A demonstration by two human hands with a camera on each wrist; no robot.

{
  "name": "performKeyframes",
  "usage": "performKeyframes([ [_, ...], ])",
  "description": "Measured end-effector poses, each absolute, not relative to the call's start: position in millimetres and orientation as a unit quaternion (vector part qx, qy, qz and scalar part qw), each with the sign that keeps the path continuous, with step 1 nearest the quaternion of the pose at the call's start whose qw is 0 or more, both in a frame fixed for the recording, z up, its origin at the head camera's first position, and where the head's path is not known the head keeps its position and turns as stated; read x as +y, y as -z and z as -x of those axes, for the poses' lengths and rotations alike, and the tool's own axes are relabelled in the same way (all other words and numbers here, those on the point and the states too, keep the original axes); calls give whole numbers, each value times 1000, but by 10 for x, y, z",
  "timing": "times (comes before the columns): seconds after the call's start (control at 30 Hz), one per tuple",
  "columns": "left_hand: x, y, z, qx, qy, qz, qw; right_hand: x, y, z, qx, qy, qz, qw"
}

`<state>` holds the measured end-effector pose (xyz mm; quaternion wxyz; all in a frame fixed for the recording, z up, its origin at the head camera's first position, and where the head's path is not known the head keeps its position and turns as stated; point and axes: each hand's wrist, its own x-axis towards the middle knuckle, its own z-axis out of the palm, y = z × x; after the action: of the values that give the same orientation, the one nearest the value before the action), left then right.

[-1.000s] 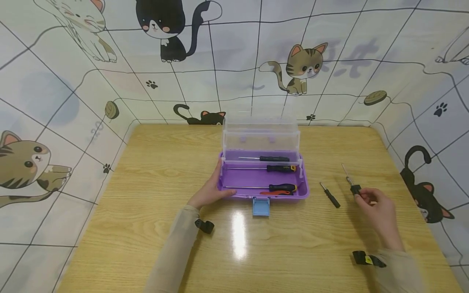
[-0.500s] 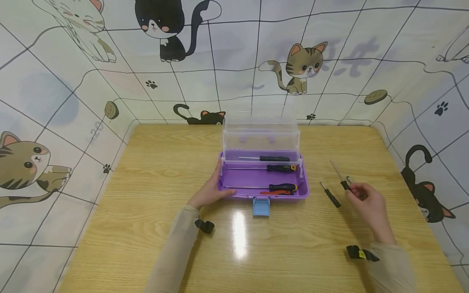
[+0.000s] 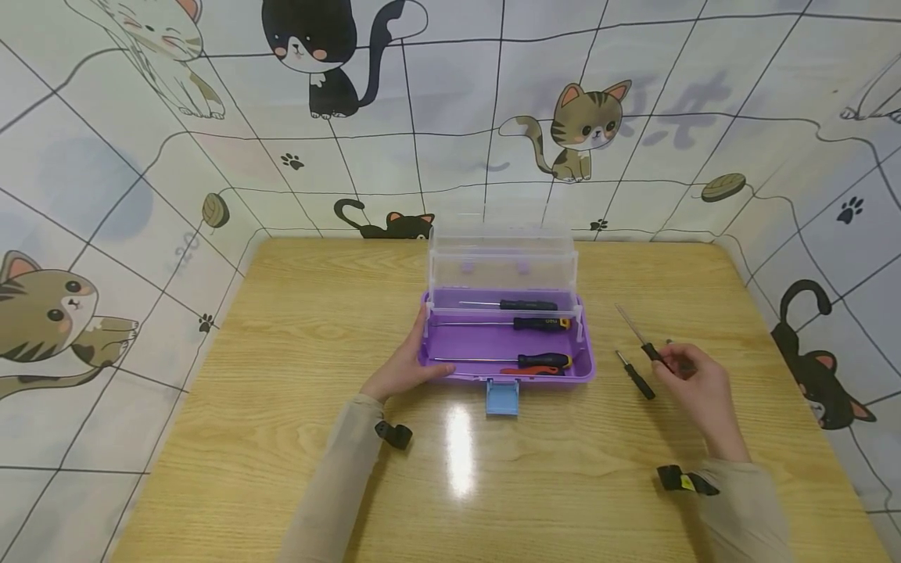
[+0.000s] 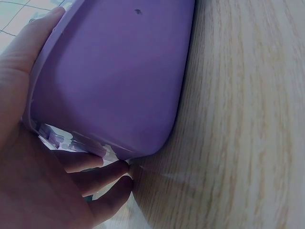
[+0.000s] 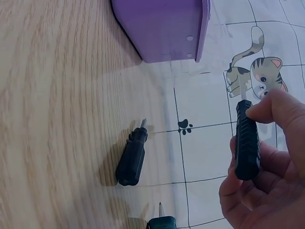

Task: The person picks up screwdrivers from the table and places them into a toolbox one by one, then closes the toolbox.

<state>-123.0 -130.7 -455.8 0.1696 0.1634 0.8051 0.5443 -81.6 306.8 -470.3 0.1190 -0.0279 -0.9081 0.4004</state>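
A purple toolbox (image 3: 479,340) stands on the table with its clear lid (image 3: 502,270) raised. My left hand (image 3: 401,367) grips its left end, the thumb on the rim; in the left wrist view the other fingers wrap the box's corner. My right hand (image 3: 704,391) pinches a screwdriver by its black handle (image 5: 247,143), shaft pointing away and left, to the right of the box. Below it lies a short black screwdriver (image 3: 639,381). Another, with a dark green handle (image 5: 162,223), is mostly cut off in the right wrist view and largely hidden by my hand in the head view.
Several tools lie inside the box, among them a black-and-yellow screwdriver (image 3: 543,360), a second one (image 3: 542,323) and a red-handled tool (image 3: 531,371). A light blue latch (image 3: 502,397) hangs at the front. Cat-patterned walls (image 3: 457,156) border the wooden table (image 3: 317,313).
My right hand has carried the screwdriver leftward, nearer the toolbox, from beside the partly hidden one. The left hand and the box have stayed in place.
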Motion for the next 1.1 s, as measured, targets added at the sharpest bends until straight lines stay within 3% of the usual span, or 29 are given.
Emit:
performKeyframes([
  [0.27,-1308,4566,1239,808,-541,-163,166,3000,4642,851,-909,-402,27,107],
  [0.57,-1308,4577,1252,805,-546,-165,164,2892,4597,942,-897,-417,-26,141],
  [0.8,-1353,4982,1383,816,-536,-158,150,2809,4565,1014,-892,-421,-54,156],
  [1.1,-1351,4979,1354,811,-543,-165,141,2726,4535,1071,-887,-425,-77,164],
])
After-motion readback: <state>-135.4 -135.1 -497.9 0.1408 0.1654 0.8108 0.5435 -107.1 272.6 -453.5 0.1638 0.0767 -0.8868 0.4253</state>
